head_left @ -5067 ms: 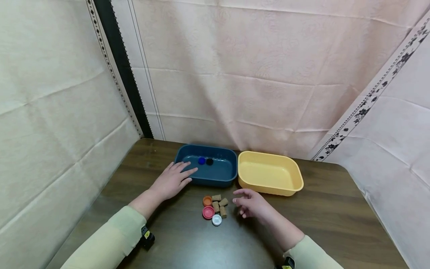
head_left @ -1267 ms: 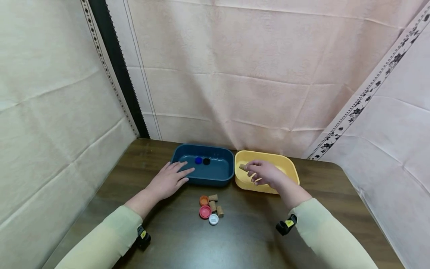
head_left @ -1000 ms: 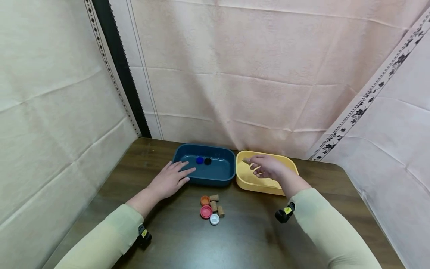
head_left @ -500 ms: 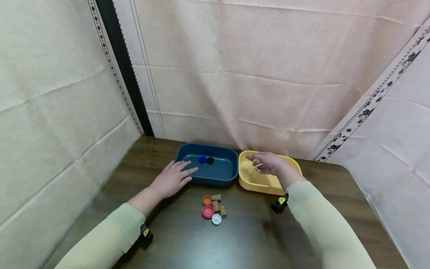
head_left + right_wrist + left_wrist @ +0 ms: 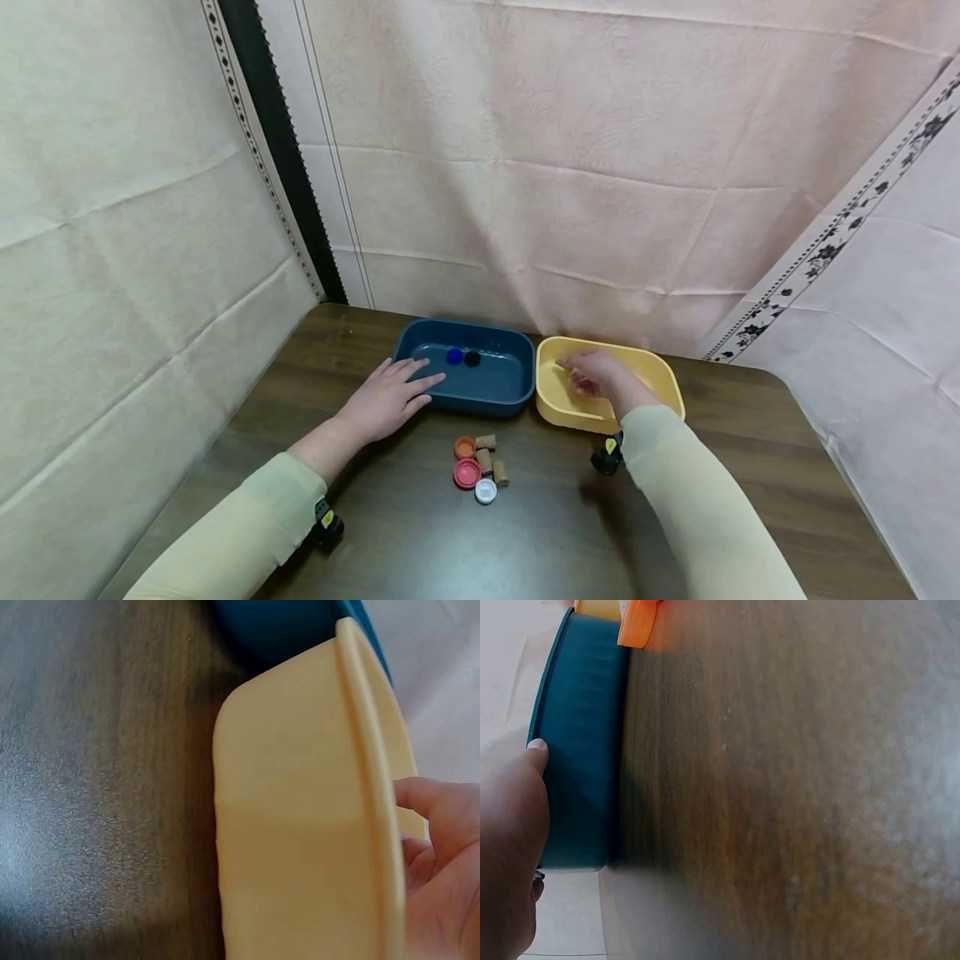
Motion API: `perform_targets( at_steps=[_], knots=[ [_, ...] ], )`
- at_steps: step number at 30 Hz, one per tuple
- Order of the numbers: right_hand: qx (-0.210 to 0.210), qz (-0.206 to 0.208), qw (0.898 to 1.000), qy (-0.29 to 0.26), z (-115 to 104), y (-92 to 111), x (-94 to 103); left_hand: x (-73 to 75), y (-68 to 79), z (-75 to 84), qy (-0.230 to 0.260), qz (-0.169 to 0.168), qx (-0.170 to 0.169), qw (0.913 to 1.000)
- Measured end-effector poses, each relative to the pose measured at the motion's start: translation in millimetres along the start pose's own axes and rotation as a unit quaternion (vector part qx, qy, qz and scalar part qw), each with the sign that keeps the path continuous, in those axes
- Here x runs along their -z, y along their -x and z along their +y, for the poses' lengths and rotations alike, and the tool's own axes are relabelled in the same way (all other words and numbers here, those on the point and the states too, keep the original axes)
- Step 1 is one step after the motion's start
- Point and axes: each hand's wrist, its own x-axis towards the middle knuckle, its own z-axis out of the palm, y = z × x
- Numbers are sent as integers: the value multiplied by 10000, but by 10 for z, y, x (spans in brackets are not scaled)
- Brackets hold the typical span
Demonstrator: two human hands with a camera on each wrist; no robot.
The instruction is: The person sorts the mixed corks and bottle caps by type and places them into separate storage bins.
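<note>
My left hand (image 5: 385, 400) lies with spread fingers over the near left rim of a dark blue bin (image 5: 480, 407); its thumb touches the rim in the left wrist view. Two bottle caps, one blue (image 5: 454, 357) and one black (image 5: 472, 358), are inside that bin. Down inside the yellow bin (image 5: 667, 387), my right hand (image 5: 603, 377) pinches a cork, mostly covered by the fingertips. The right wrist view shows the bin wall (image 5: 300, 802) hiding part of the fingers (image 5: 420, 793).
In front of the bins lie three corks (image 5: 500, 474) grouped with an orange cap (image 5: 464, 447), a pink-red cap (image 5: 467, 474) and a white cap (image 5: 485, 491). The bins stand side by side near the back of the wooden table (image 5: 540, 542), before a cloth backdrop (image 5: 585, 167).
One cork has left the group on the table, taken by my right hand, which carried it over the yellow bin and has now lowered into it. My left hand has stayed put.
</note>
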Motion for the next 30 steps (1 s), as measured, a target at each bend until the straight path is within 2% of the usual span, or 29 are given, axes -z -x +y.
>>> perform_targets(
  at_steps=[9,20,30],
  knots=[
    [-8,498,9976,481,122,-143,-33,-7,4,-3,-4,-58,40,10000],
    [-20,585,9934,989,164,-268,-18,2,-4,-5,-2,-59,16,10000],
    [233,736,9935,838,202,-222,-30,1,-4,-7,11,-44,17,10000]
  ],
)
